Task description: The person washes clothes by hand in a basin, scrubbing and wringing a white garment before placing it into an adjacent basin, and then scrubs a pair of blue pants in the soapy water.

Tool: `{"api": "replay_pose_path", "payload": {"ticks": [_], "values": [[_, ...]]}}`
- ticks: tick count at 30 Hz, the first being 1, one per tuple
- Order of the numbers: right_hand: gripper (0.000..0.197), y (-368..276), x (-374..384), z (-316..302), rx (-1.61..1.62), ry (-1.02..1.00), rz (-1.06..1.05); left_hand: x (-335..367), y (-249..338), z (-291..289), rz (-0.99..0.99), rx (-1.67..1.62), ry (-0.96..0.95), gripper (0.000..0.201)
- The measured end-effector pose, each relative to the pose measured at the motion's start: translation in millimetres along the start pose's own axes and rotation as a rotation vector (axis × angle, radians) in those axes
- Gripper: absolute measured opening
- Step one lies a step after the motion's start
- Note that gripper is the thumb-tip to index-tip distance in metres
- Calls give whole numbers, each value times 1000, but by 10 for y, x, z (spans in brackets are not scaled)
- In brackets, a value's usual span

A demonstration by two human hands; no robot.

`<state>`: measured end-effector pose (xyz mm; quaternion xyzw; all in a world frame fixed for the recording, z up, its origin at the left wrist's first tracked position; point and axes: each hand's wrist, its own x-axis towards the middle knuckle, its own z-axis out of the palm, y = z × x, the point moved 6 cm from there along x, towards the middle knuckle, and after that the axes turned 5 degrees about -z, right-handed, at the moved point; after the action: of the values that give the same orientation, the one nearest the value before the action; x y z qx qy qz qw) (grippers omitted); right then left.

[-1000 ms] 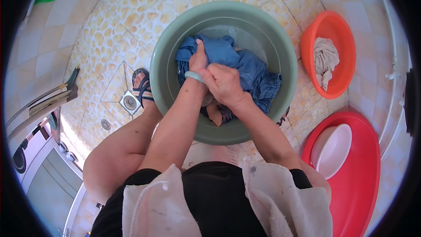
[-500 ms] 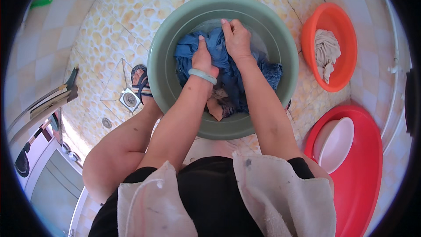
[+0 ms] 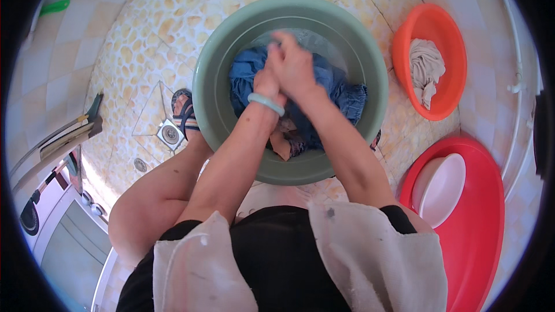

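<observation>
In a green tub [image 3: 206, 121] lies a heap of wet blue denim clothing [image 3: 245, 65]. My left hand [image 3: 267, 82], with a pale green bangle [image 3: 266, 103] on its wrist, is closed on the denim. Pressed against it from the right and partly over it, my right hand [image 3: 295, 69] is closed on the same denim, its fingers blurred by motion. A peach-coloured piece of cloth [image 3: 281, 145] and a dark patterned one lie in the tub nearest my body. Soapy water [image 3: 315, 37] shows at the far side. The denim between my palms is mostly hidden.
To the right stands an orange basin [image 3: 454, 81] with a beige cloth [image 3: 426, 68] in it. Nearer is a large red tub [image 3: 471, 242] holding a white basin [image 3: 442, 188]. A floor drain [image 3: 170, 134] lies left of the green tub, beside my sandalled foot [image 3: 184, 110].
My right hand has moved left and nearer to me, from the far right of the denim onto my left hand. My left hand stays about where it was. The view has shifted slightly.
</observation>
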<state>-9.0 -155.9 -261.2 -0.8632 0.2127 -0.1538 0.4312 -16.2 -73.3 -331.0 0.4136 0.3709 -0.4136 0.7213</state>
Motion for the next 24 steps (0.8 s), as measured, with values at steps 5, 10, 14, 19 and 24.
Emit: {"api": "replay_pose_path", "payload": {"ticks": [5,10,14,19,24], "values": [[27,57,5,1,-21,56,-211,18,-1,21,-6,-34,-181,38],[33,279,120,-166,16,108,77,-4,-41,105,-84,68,-2,34],[35,-400,-257,-20,183,77,-301,374,170,-335,317,642,-180,45],[35,540,283,-122,-145,62,-3,-131,-132,167,-95,-40,-155,32],[30,-119,-91,-169,218,48,-35,55,108,-148,-32,61,-40,39]]}}
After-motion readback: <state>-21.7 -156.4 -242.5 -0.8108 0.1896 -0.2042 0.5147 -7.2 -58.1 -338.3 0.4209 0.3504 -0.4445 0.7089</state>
